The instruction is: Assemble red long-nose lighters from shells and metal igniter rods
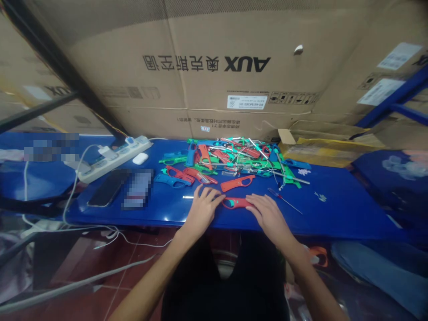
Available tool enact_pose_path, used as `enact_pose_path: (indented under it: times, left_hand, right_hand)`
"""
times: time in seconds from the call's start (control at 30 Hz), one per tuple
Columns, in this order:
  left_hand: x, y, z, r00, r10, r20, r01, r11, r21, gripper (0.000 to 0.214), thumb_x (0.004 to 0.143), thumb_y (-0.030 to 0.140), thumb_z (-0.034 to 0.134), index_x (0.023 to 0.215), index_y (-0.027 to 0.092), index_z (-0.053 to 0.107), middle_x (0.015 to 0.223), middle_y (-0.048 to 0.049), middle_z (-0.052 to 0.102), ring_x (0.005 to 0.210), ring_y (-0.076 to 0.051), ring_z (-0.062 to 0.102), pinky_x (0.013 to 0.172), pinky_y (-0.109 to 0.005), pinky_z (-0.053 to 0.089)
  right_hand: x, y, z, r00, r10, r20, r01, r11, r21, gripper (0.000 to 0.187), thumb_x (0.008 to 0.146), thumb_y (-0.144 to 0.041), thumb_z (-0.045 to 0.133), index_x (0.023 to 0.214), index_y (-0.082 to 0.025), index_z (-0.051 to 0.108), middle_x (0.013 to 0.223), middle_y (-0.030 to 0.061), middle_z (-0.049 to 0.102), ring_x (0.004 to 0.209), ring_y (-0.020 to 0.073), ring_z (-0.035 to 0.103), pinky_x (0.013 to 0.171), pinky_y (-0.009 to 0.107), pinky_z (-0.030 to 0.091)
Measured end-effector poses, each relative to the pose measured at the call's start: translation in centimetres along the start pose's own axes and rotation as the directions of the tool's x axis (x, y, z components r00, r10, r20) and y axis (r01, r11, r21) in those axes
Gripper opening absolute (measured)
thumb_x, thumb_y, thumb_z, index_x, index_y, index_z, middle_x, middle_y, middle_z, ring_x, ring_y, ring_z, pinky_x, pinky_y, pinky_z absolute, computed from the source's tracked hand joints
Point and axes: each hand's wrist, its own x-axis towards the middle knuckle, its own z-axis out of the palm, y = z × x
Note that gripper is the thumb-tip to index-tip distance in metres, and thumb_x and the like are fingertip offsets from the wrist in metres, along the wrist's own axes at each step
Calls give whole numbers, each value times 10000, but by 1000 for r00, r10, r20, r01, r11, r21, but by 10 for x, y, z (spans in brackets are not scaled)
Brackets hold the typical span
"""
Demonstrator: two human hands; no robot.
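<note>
A red long-necked lighter (236,203) with a green trigger lies crosswise at the table's near edge. My left hand (204,207) is curled over its barrel end, and a metal tip (187,197) sticks out to the left of the fingers. At the handle's other end, my right hand (267,214) has its fingers closed on the red casing. Another red lighter casing (236,183) rests just beyond. Right of my right hand lies a thin screwdriver (284,200). My palms hide part of what the fingers touch.
A pile of red, green and blue lighter parts (230,156) with metal tubes and wires lies behind my hands. At left are a power strip (117,158), a white earbud case (140,158) and a dark phone (109,188). Large cardboard boxes (207,89) stand at the back.
</note>
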Motion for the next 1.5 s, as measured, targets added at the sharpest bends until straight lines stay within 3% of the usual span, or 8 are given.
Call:
enact_pose_path:
  times: [0.53,0.67,0.73,0.83,0.97,1.13,1.4,1.5]
  left_hand:
    - [5,-10,-31,967,252,41,-254,966,42,555,854,-57,476,1320,209,618,1186,-78,666,1195,-278,553,1228,-693,173]
    - [2,7,-60,962,128,-241,-132,991,-1,605,940,45,535,1506,232,434,1540,-160,415,1469,-329,362,1243,-665,171]
    - [-3,21,-64,883,-114,-455,38,984,-171,585,980,155,570,1526,265,392,1626,-151,280,1524,-348,272,1248,-618,217]
    - [-7,39,-54,725,-538,-430,214,769,-603,465,1056,264,449,1516,279,382,1600,-129,363,1470,-301,393,1201,-510,361]
    - [1,51,-42,827,-559,-60,207,401,-892,409,1087,415,378,1416,221,526,1363,-108,647,1280,-243,604,1116,-403,446]
    - [17,50,-47,813,-577,77,185,129,-974,327,1016,428,569,1179,170,686,1090,-85,778,1056,-229,710,984,-333,500]
    - [24,63,-40,898,-379,223,164,-182,-970,334,1028,386,523,1211,129,632,1109,-140,770,988,-244,728,907,-368,538]
    - [23,77,-42,904,-360,229,170,-188,-967,320,1027,403,540,1179,131,613,1085,-146,773,986,-242,726,819,-324,555]
  right_hand:
    - [9,-55,2,994,-23,110,58,942,-330,256,1054,-395,488,963,-195,622,814,62,727,711,207,699,583,290,396]
    - [3,-61,-1,990,99,105,-82,984,-157,395,1075,-511,362,1008,-208,607,706,37,730,562,206,696,496,281,330]
    - [1,-65,-5,979,176,102,-173,984,-35,440,1073,-541,322,1005,-210,604,681,41,726,582,226,710,518,284,366]
    - [-1,-74,-12,955,274,115,-288,949,126,497,1057,-580,296,1017,-200,615,712,69,730,656,254,721,567,295,422]
    - [-4,-87,-17,922,319,220,-374,879,296,516,1038,-578,309,1071,-177,631,751,80,720,662,247,685,598,303,447]
    - [-8,-95,-19,897,380,227,-440,812,383,457,1008,-564,379,1051,-190,638,778,81,717,728,255,680,668,319,480]
    - [-23,-96,-25,900,376,221,-434,718,545,329,989,-498,481,1028,-203,622,754,47,685,667,217,667,644,309,508]
    - [-31,-101,-28,871,328,365,-489,522,699,367,1006,-536,461,936,-204,600,583,-36,568,464,151,585,505,262,470]
